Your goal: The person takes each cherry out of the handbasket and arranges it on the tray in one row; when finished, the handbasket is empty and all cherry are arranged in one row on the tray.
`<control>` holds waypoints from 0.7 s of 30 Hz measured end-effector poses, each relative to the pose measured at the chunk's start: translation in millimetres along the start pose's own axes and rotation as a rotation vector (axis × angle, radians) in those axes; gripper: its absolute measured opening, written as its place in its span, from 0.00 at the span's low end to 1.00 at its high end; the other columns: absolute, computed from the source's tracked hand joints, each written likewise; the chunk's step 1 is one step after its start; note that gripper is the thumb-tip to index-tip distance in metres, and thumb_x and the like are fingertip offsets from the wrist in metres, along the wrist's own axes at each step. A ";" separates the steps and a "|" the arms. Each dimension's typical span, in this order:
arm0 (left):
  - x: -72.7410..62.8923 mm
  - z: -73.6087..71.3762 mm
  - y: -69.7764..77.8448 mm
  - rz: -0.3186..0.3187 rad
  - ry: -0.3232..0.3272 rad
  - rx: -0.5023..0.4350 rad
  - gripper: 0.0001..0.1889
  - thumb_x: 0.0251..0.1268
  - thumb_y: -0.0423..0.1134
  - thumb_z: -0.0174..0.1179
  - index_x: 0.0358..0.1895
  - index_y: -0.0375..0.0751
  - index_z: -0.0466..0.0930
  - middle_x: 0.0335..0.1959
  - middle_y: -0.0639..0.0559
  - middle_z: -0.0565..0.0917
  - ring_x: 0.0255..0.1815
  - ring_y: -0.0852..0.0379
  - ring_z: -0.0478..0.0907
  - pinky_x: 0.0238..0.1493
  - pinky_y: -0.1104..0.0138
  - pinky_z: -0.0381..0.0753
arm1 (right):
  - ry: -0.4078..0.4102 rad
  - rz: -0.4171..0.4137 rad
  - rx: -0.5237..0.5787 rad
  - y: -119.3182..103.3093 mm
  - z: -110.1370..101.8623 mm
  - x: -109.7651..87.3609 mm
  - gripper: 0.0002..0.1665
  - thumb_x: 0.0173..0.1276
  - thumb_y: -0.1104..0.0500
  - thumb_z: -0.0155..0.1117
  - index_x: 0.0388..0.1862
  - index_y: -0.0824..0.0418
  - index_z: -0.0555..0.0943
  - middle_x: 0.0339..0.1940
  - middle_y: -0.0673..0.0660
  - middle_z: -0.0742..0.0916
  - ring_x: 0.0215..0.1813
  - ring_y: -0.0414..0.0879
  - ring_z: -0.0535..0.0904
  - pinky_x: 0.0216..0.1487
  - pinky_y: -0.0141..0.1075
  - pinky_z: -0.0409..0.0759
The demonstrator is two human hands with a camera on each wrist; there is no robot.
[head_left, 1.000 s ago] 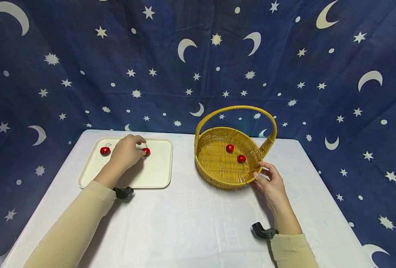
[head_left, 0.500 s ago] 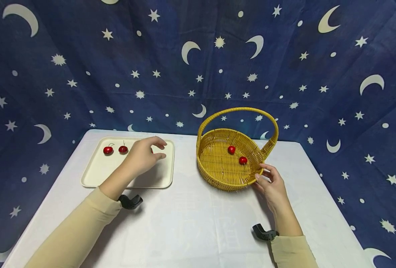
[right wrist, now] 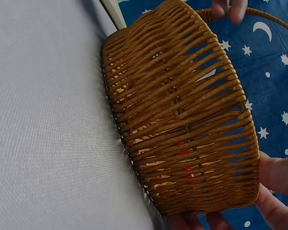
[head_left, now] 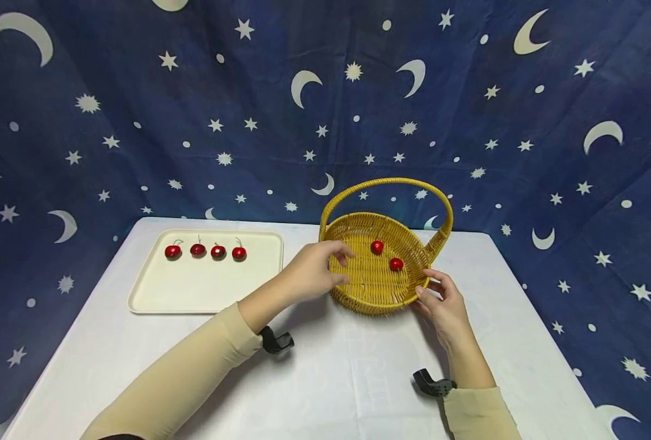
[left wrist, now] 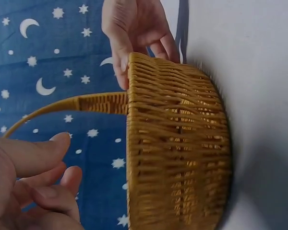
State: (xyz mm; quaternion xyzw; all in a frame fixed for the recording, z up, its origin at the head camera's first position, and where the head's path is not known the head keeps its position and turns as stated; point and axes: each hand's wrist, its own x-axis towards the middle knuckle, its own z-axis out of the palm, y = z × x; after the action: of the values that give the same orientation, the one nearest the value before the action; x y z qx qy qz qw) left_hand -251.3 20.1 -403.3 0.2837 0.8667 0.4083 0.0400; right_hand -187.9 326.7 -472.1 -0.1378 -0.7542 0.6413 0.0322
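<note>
My left hand (head_left: 313, 270) hovers over the left rim of the yellow wicker basket (head_left: 377, 302), thumb and fingers apart with nothing between them. In the left wrist view, the left hand (left wrist: 36, 184) has loosely bent fingers, clear of the basket's wall (left wrist: 177, 143). My right hand (head_left: 445, 308) grips the basket's right rim; in the right wrist view its thumb (right wrist: 277, 172) lies by the rim and other fingertips show under the wall. Two red cherries, one farther back (head_left: 377, 247) and one nearer the right (head_left: 396, 264), lie inside the basket.
On the left stands a cream tray (head_left: 193, 293) with several red cherries (head_left: 218, 251) in a row along its back half. The arched basket handle (head_left: 386, 181) rises above the rim. A blue star-and-moon cloth (head_left: 275, 91) hangs behind the white-covered table (head_left: 303, 379).
My left hand has left the cherries on the tray and moved right to the basket's left rim, uncovering the row of cherries. The right hand keeps its hold on the basket.
</note>
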 end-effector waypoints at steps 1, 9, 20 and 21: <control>6.5 4.2 1.6 0.004 -0.010 -0.002 0.22 0.63 0.36 0.78 0.60 0.45 0.86 0.47 0.52 0.89 0.52 0.48 0.86 0.59 0.54 0.82 | -0.003 0.000 -0.004 -0.1 -0.3 -0.3 0.30 0.82 0.66 0.60 0.79 0.61 0.67 0.69 0.63 0.72 0.55 0.38 0.82 0.61 0.36 0.88; 56.2 22.9 7.7 -0.015 -0.105 0.000 0.24 0.66 0.33 0.75 0.64 0.45 0.83 0.61 0.46 0.87 0.68 0.43 0.82 0.71 0.50 0.79 | -0.008 -0.004 -0.006 -1.7 -1.6 0.4 0.30 0.83 0.64 0.60 0.79 0.61 0.66 0.73 0.66 0.71 0.56 0.39 0.82 0.60 0.35 0.88; 112.8 27.1 27.5 -0.015 -0.156 0.083 0.24 0.73 0.29 0.65 0.69 0.45 0.80 0.67 0.49 0.84 0.72 0.50 0.79 0.74 0.56 0.78 | -0.009 0.007 -0.016 0.6 -3.1 -0.7 0.30 0.83 0.64 0.61 0.79 0.61 0.67 0.70 0.64 0.72 0.60 0.44 0.82 0.61 0.36 0.88; 117.3 28.7 27.0 -0.025 -0.163 0.088 0.24 0.73 0.29 0.64 0.70 0.46 0.80 0.67 0.49 0.84 0.72 0.50 0.79 0.74 0.56 0.78 | -0.011 0.006 -0.015 0.6 -3.2 -1.2 0.30 0.82 0.64 0.61 0.79 0.61 0.67 0.70 0.64 0.72 0.60 0.44 0.82 0.61 0.36 0.88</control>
State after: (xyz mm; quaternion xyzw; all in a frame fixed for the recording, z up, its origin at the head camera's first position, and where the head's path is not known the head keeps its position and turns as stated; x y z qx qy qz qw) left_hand -328.4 115.0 -383.6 0.3065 0.8811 0.3450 0.1031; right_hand -185.9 329.6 -471.9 -0.1368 -0.7587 0.6364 0.0249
